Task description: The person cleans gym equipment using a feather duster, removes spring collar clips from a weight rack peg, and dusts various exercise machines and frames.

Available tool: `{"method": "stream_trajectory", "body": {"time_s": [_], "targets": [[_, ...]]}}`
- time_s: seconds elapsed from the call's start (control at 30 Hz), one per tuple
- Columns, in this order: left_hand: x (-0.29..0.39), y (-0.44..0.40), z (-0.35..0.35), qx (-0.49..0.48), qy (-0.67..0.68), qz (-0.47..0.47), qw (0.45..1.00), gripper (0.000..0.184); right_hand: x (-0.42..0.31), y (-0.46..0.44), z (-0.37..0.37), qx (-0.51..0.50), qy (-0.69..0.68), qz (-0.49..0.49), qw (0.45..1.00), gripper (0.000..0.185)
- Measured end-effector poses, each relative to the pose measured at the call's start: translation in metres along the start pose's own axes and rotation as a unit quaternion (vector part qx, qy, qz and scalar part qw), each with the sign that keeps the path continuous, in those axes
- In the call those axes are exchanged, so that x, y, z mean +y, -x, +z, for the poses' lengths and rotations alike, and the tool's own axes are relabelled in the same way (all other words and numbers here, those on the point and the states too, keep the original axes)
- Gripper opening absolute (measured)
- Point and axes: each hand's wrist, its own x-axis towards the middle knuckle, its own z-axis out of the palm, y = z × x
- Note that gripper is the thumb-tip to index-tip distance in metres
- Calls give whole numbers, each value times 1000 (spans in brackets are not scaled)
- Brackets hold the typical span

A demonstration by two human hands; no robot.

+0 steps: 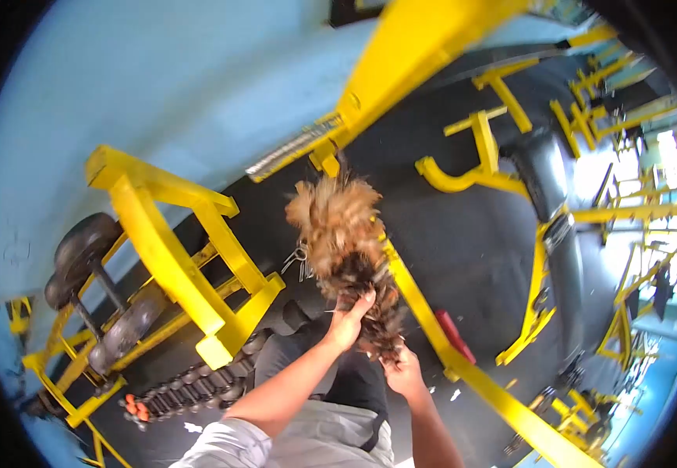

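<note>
Head view: a brown, fluffy feather duster (337,214) is gripped in both hands.
Its dark lower part is wrapped by the left hand (346,324), its end pinched by the right hand (402,368), apparently for steadiness. Right of the grip, movement is bounded by a yellow metal bar (420,304); beyond, room seems offered by black flooring (459,249).

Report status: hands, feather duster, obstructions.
Left hand gripping feather duster partway along. Right hand closed at its near end. Feathers blurred, fluffy end pointing away. Yellow bar alongside, could crowd right side.
</note>
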Motion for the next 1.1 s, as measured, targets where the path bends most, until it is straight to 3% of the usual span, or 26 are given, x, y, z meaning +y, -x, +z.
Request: {"method": "stream_trajectory", "body": {"time_s": [0.07,0.1,0.13,0.2,0.23,0.27,0.33,0.37,0.5,0.53,0.6,0.67,0.73,0.8,0.87,0.93,1.0,1.1], "targets": [[38,22,-4,-44,-25,-5,999,41,-46,0,-20,-15,116,-115,986,26],[50,21,-11,-77,4,-15,997,49,-70,3,-26,-9,155,-46,987,29],[64,16,-12,-46,-22,51,997,71,-101,-5,-22,39,187,-100,977,34],[111,30,-6,34,-79,22,996,72,-137,-41,-16,91,296,-179,934,41],[125,25,-12,21,-74,18,997,86,-143,-61,-9,114,312,-171,928,43],[136,23,-15,19,-61,32,997,84,-147,-84,2,139,325,-168,920,46],[159,23,-21,16,-54,69,996,84,-156,-115,27,78,449,-66,888,48],[165,23,-27,23,-43,86,995,84,-160,-121,41,38,439,-30,897,50],[179,44,-54,63,-63,81,993,77,-173,-117,56,-97,401,-116,904,35],[181,51,-63,69,-71,85,991,75,-177,-120,52,-96,402,-124,902,35],[178,56,-79,87,-59,77,992,72,-180,-133,46,1,363,-160,918,31],[181,64,-86,119,-72,39,990,78,-192,-147,43,27,394,-79,915,29],[179,65,-92,121,-60,44,990,78,-207,-143,37,-85,463,-109,876,28],[178,64,-95,102,-67,25,992,78,-214,-125,29,-191,428,-161,869,28],[178,63,-97,103,-48,31,993,77,-213,-121,24,-200,465,-148,850,31],[176,59,-96,112,-45,25,992,77,-186,-139,9,-67,550,-98,826,34],[168,49,-95,111,-37,15,993,77,-171,-144,8,-55,573,-117,810,34],[144,37,-94,113,-43,15,993,75,-164,-143,14,51,525,-50,848,33]]}}
